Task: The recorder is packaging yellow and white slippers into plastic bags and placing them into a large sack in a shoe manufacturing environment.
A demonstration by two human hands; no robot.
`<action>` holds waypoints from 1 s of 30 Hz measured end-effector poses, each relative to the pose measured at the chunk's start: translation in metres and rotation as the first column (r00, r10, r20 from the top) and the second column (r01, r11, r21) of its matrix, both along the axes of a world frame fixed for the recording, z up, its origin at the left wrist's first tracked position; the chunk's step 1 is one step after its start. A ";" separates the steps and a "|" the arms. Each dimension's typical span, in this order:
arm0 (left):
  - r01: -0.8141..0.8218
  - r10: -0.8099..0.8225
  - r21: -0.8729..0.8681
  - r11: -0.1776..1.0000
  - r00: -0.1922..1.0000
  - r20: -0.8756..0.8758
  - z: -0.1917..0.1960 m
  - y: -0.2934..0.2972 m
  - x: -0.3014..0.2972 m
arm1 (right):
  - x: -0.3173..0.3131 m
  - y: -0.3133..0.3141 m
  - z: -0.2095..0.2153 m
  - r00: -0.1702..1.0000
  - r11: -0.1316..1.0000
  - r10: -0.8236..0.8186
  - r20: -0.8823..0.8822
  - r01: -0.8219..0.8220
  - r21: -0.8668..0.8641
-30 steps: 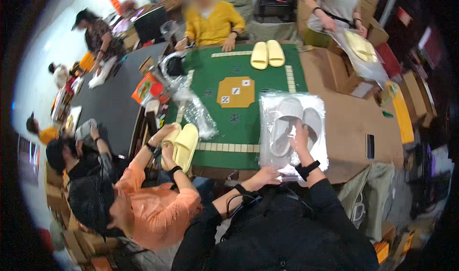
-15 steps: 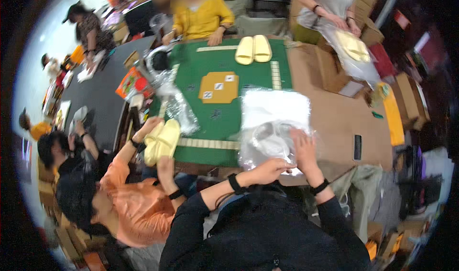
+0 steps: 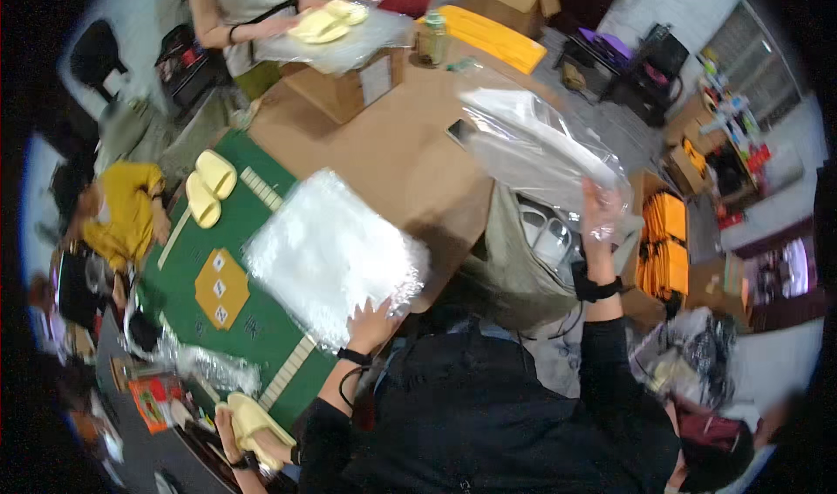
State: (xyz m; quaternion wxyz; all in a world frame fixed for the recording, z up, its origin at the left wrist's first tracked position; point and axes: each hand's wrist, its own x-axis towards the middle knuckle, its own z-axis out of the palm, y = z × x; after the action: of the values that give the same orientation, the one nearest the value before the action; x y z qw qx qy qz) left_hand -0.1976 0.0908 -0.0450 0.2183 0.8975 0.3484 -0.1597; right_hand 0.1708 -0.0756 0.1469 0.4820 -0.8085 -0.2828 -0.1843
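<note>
Clear plastic bag (image 3: 532, 145) hangs pinched in the raised right hand (image 3: 600, 219); the left hand (image 3: 370, 324) lies flat on the white bag stack (image 3: 327, 250) on the green worktop (image 3: 187, 298).

Even indoor light, glare on clear plastic, motion blur, heavy fisheye bending, black rim.

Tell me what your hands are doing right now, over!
Left hand pressing stack of clear bags. Right hand lifting one clear bag. Nothing blocking.
</note>
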 end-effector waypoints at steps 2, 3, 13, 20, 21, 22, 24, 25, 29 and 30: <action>0.015 -0.016 -0.051 0.999 1.000 -0.003 -0.024 0.001 -0.003 | 0.017 -0.045 0.009 0.946 0.981 -0.062 0.319 0.117 -0.157; 0.040 -0.039 -0.049 0.998 0.999 0.004 -0.025 0.002 -0.004 | 0.030 -0.070 0.006 0.919 0.974 -0.058 0.389 0.138 -0.182; -0.067 0.066 -0.061 0.996 0.998 -0.017 -0.031 -0.001 0.005 | 0.096 -0.123 -0.117 0.840 0.885 -0.384 -0.383 0.216 -0.413; -0.231 0.224 0.012 0.973 0.955 0.195 -0.033 0.001 -0.006 | 0.063 0.008 -0.144 0.998 0.914 -0.051 -0.044 0.029 -0.404; -0.261 0.232 0.077 0.962 0.934 0.270 -0.035 0.001 -0.007 | 0.033 0.041 -0.134 0.981 0.875 0.175 -0.084 -0.194 -0.444; -0.307 0.279 0.106 0.946 0.935 0.217 -0.032 -0.001 -0.004 | 0.005 0.067 -0.134 0.935 0.817 0.341 -0.103 -0.349 -0.459; -0.412 0.382 0.108 0.905 0.897 0.220 -0.031 -0.001 -0.008 | -0.051 0.110 -0.141 0.783 0.625 0.603 -0.156 -0.585 -0.517; -0.470 0.438 0.102 0.877 0.868 0.234 -0.028 -0.001 -0.009 | -0.072 0.124 -0.147 0.695 0.505 0.693 -0.190 -0.656 -0.561; -0.700 0.663 0.176 0.692 0.713 0.227 -0.015 0.002 -0.008 | -0.104 0.159 -0.194 0.588 0.266 0.705 -0.398 -0.738 -0.620; -0.740 0.699 0.251 0.624 0.672 0.243 -0.023 -0.003 -0.015 | -0.106 0.168 -0.201 0.591 0.219 0.662 -0.461 -0.740 -0.636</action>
State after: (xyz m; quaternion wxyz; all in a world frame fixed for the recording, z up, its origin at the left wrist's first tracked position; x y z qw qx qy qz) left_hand -0.2122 0.0883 -0.0677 0.1319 0.7136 0.6857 0.0566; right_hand 0.0648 0.0928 -0.0542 0.1204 -0.7203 -0.6424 0.2323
